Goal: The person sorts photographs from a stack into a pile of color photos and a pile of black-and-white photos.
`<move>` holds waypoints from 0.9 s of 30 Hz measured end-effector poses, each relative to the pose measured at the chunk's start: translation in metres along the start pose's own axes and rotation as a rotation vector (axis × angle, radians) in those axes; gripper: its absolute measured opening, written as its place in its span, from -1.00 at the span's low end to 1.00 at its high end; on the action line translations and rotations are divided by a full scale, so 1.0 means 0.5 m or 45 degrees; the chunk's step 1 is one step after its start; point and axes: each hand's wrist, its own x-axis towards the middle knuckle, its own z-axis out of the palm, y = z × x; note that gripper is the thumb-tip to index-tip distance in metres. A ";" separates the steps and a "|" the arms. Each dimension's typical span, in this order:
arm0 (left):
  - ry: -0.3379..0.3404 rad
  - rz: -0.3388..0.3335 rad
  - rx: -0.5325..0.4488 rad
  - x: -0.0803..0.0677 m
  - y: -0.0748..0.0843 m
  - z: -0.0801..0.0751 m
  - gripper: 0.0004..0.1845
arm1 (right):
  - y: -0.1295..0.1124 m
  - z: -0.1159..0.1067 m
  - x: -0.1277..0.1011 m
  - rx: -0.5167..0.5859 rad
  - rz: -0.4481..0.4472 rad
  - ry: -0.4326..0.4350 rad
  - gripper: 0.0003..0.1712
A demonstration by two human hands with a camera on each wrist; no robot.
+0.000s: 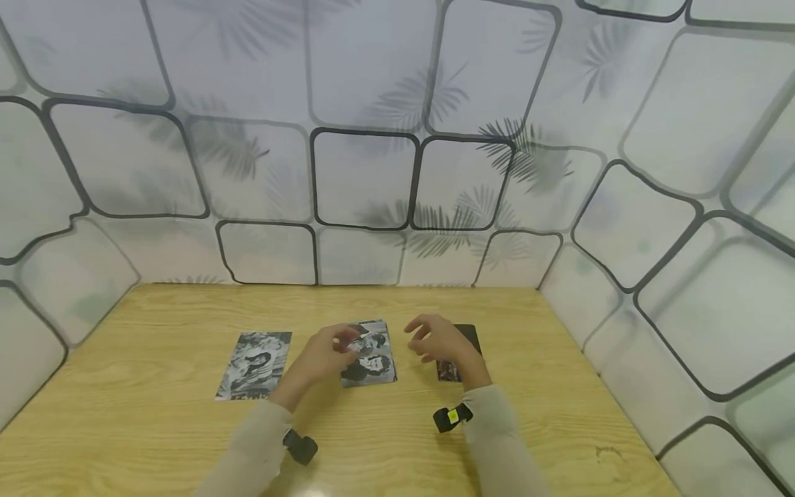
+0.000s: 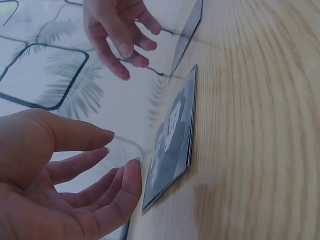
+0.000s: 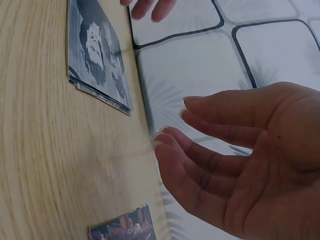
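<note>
A small stack of black-and-white photo cards (image 1: 375, 359) lies on the table in the middle. My left hand (image 1: 326, 353) hovers at its left edge, fingers loosely bent with nothing between them; in the left wrist view its fingertips (image 2: 131, 172) come close beside the stack. Above and left of a darker coloured card (image 1: 448, 371) is my right hand (image 1: 437, 338), which partly covers that card in the head view. Its thumb and fingers are relaxed and hold nothing. Another black-and-white photo card (image 1: 254, 366) lies flat on the left, beyond my left wrist.
The wooden table (image 1: 155, 442) meets a pale patterned wall covering (image 1: 366, 179) at the back, with more of it along both sides. Dark wrist devices (image 1: 301, 447) are strapped over both sleeves. A small dark mark (image 1: 611, 455) shows on the table at the right front.
</note>
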 end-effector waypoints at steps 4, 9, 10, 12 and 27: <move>0.005 -0.026 -0.032 -0.014 -0.014 -0.017 -0.57 | -0.003 0.007 0.001 0.000 -0.004 0.012 -0.61; 0.012 -0.047 -0.058 -0.025 -0.029 -0.030 -0.58 | -0.007 0.017 0.004 0.000 0.009 0.016 -0.63; 0.012 -0.050 -0.058 -0.025 -0.031 -0.031 -0.59 | -0.008 0.019 0.004 -0.002 0.009 0.015 -0.63; 0.007 -0.051 -0.055 -0.026 -0.034 -0.033 -0.59 | -0.011 0.023 0.005 -0.007 0.002 0.015 -0.64; 0.019 -0.073 -0.059 -0.016 -0.047 -0.023 -0.59 | -0.013 0.051 0.022 -0.021 -0.018 0.030 -0.68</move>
